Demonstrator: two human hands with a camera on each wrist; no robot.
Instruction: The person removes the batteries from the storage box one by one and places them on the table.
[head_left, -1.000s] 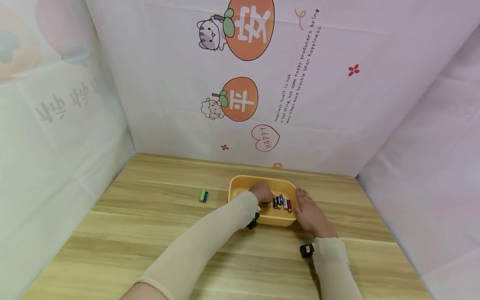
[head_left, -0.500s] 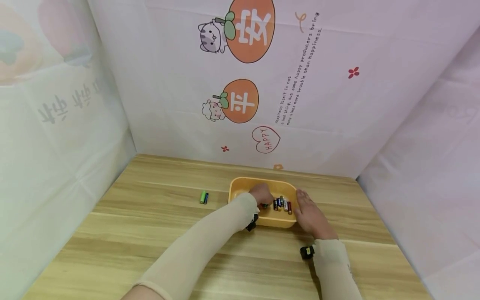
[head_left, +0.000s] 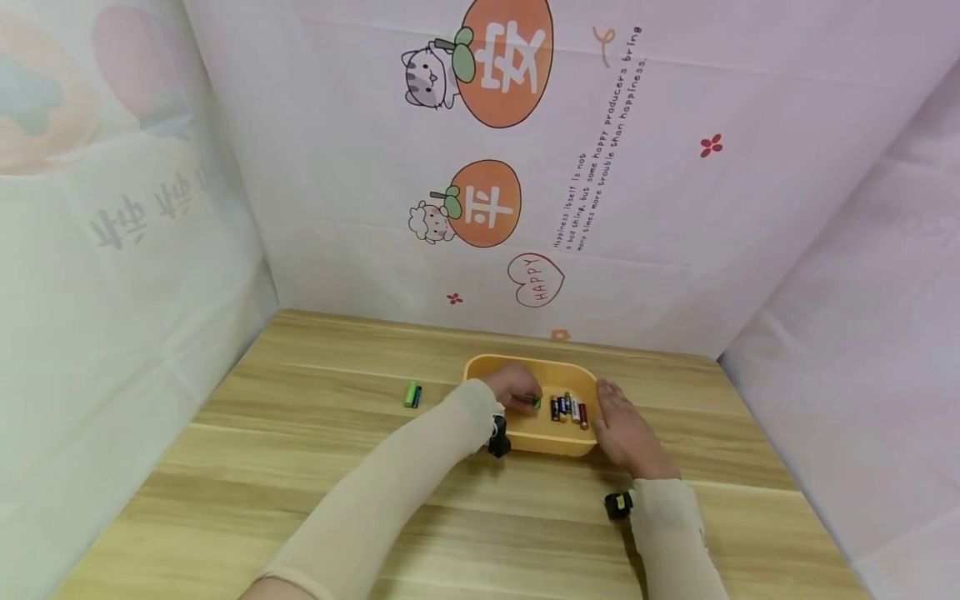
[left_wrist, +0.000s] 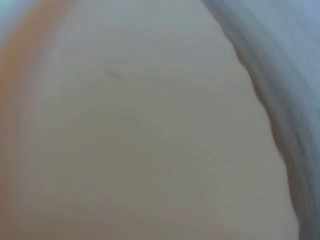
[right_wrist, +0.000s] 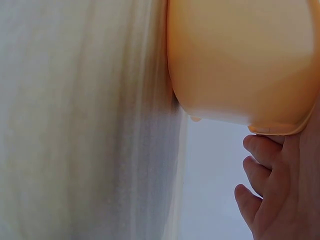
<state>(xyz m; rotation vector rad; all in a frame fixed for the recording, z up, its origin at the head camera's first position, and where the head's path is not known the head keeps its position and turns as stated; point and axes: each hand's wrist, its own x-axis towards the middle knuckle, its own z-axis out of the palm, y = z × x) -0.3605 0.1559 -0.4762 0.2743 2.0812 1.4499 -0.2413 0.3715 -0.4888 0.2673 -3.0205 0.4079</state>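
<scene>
In the head view my left hand (head_left: 512, 387) reaches into an orange-yellow plastic bin (head_left: 551, 447). Its curled fingers pinch a battery (head_left: 536, 402), of which only a green end shows. Just to the right, several batteries (head_left: 572, 408) with dark, white and red wraps lie side by side on the bin floor. My right hand (head_left: 626, 432) rests against the bin's right end with its fingers extended. The right wrist view shows that hand (right_wrist: 280, 185) beside the bin wall (right_wrist: 245, 60). Only a blurred pale surface and cloth appear in the left wrist view.
A bright green battery (head_left: 410, 394) and a thinner blue battery (head_left: 417, 397) lie side by side on the wooden table (head_left: 495, 533), left of the bin. Printed white cloth (head_left: 637, 308) stands behind the table and along both sides.
My left hand has drawn slightly left inside the bin, and the green end of the battery at its fingertips now shows more. My right hand stays at the bin's end.
</scene>
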